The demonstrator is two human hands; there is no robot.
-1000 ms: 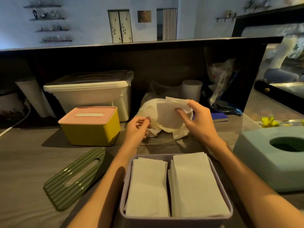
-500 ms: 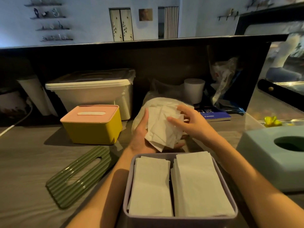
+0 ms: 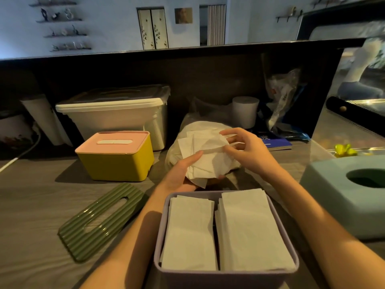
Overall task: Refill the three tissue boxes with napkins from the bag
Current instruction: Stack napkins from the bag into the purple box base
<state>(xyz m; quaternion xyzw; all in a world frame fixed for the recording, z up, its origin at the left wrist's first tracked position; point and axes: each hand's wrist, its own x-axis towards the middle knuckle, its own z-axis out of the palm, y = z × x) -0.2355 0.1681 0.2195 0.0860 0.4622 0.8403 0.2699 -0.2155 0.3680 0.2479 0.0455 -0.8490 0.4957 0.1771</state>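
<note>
An open purple tissue box [image 3: 227, 276] stands at the near edge with two stacks of white napkins [image 3: 227, 232] side by side in it. Just behind it my left hand [image 3: 183, 174] holds a loose bunch of napkins [image 3: 205, 157] from below, thumb lying on top. My right hand [image 3: 243, 149] pinches the bunch's upper right edge. The plastic napkin bag [image 3: 193, 130] lies behind the hands. A yellow tissue box with a pink lid [image 3: 115, 155] is at the left. A light blue tissue box [image 3: 333, 188] with a round opening sits at the right.
A green ribbed lid [image 3: 100, 222] lies flat on the counter at the left. Behind stand a white storage tub [image 3: 116, 113], a paper roll [image 3: 244, 111], a blue booklet [image 3: 275, 142] and crumpled plastic bags [image 3: 283, 97] against the dark back wall.
My left hand came under the napkins and now supports them. The right hand shifted from the front of the bunch to its upper right edge. The bunch has come nearer to the purple box.
</note>
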